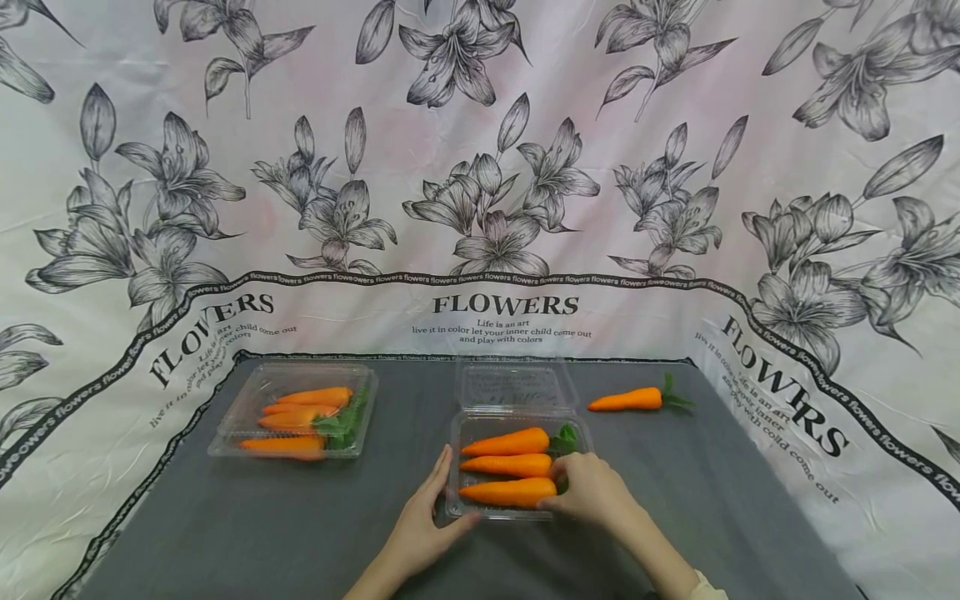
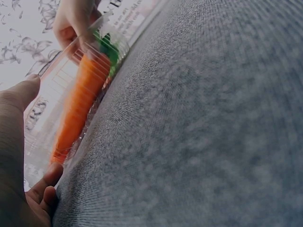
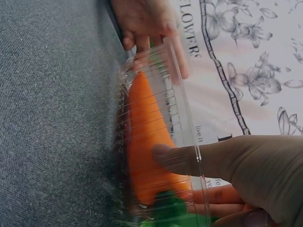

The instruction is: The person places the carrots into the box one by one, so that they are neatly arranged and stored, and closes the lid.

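In the head view, a clear plastic clamshell box [image 1: 504,515] stands with its lid [image 1: 517,385] folded back. Three orange carrots with green tops lie side by side in it. My right hand [image 1: 596,492] reaches over the box's right side and holds the front carrot [image 1: 504,492] by its thick end. The right wrist view shows the thumb [image 3: 177,160] against this carrot [image 3: 147,135], with the fingers by its green top [image 3: 168,203]. Along the box's left wall rests my left hand [image 1: 422,525], fingers straight and thumb spread toward the front edge.
A closed clear box [image 1: 225,446] holding several carrots stands on the left of the grey table [image 1: 300,533]. One loose carrot [image 1: 626,400] lies at the back right, its leaves pointing right. A flower-printed curtain [image 1: 495,242] rises behind the table and along both sides.
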Motion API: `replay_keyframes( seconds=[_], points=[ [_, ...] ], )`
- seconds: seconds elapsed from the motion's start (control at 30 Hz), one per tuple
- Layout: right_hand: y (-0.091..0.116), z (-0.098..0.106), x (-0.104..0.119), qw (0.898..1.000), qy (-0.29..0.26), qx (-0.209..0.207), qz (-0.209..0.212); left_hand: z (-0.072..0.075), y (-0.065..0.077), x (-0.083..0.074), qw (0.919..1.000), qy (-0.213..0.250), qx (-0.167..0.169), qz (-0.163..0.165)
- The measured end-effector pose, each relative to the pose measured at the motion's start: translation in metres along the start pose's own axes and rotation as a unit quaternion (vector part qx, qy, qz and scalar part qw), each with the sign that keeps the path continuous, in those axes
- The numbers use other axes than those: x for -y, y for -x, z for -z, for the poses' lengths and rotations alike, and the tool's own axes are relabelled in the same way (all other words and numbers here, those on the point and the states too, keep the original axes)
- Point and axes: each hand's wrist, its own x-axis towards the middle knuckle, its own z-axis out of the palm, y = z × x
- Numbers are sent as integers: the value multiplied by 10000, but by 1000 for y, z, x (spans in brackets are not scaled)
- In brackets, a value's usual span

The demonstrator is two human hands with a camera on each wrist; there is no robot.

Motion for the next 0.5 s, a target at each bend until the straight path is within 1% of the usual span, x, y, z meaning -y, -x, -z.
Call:
replay_keyframes(
  seconds=[0.17, 0.23, 0.3, 0.37, 0.5],
  points=[
    [5, 7, 1, 9994, -353, -2, -12, 0, 2, 0, 10000, 27, 2, -83],
    [6, 13, -3, 9984, -553, -133, 16, 0, 2, 0, 9999, 46, 15, -95],
    [5, 20, -9, 9963, -767, -385, 67, 0, 3, 0, 9999, 52, 26, -88],
    [3, 26, -21, 9929, -890, -759, 217, 0, 3, -1, 9999, 56, 28, -82],
    [-7, 38, -50, 9800, -1066, -1634, 394, 0, 2, 0, 9999, 27, -15, -100]
  ],
)
